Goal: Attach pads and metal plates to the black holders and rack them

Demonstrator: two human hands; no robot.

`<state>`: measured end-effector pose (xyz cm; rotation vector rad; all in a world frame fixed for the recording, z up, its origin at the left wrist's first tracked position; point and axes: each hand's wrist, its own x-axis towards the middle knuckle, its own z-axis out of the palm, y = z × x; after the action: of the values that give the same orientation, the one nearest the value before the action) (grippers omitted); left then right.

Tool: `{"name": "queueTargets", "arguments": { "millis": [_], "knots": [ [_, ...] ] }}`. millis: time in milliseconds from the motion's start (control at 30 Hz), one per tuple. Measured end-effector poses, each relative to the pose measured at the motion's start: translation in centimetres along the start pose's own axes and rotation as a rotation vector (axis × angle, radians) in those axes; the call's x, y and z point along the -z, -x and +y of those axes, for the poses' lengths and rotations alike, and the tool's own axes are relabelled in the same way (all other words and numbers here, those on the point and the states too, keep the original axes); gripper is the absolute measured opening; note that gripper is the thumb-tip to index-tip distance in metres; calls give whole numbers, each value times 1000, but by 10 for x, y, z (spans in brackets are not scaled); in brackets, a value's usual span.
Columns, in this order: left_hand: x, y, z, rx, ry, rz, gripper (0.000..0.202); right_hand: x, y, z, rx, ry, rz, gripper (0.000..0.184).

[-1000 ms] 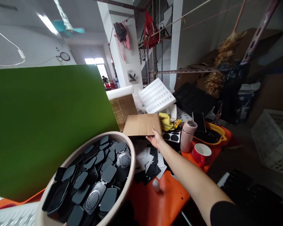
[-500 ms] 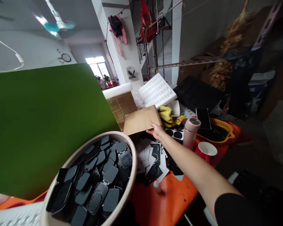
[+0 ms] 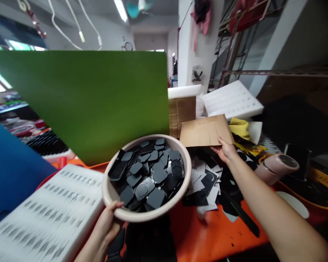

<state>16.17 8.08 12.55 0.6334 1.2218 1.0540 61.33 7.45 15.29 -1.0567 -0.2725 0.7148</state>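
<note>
A beige round basin (image 3: 188, 171) full of dark grey plastic parts (image 3: 153, 174) stands at the middle of the orange table. My left hand (image 3: 109, 220) grips its near left rim, thumb over the top and fingers underneath. Further right, my right hand (image 3: 224, 150) pinches the near edge of a brown cardboard sheet (image 3: 205, 131), thumb on top. Below the cardboard lie white and black paper pieces (image 3: 207, 182) in a loose heap. A small whitish bottle (image 3: 201, 213) is near the front of the heap.
A green board (image 3: 98, 105) rises behind the basin. To the left lies a white slotted foam tray (image 3: 43, 214) beside a blue panel (image 3: 13, 174). At right are a pink thermos (image 3: 276, 167), a yellow cloth (image 3: 239, 128), a yellow basket (image 3: 325, 185) and the orange table (image 3: 215, 236).
My view has turned left. The left hand has come into view, holding the basin's rim. My right hand still holds the cardboard's edge.
</note>
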Motion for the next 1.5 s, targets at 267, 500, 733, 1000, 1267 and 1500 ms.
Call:
{"name": "queueTargets", "arguments": {
  "millis": [267,500,733,1000,1267,1500],
  "knots": [
    [17,-13,-13,197,153,-114,9,0,29,3,-173,20,7,10],
    [19,-11,-17,143,195,-156,13,16,115,12,-159,137,-103,8],
    [30,-5,-20,98,114,-145,26,30,220,45,-147,528,-285,29],
    [93,68,-52,-151,-278,-144,39,63,321,119,-116,991,-642,34],
    [146,161,-166,-186,-912,-616,27,57,392,145,-15,1347,-1010,27],
    [161,161,-130,-505,-1379,-770,34,62,428,164,29,1460,-1227,28]
  ]
}}
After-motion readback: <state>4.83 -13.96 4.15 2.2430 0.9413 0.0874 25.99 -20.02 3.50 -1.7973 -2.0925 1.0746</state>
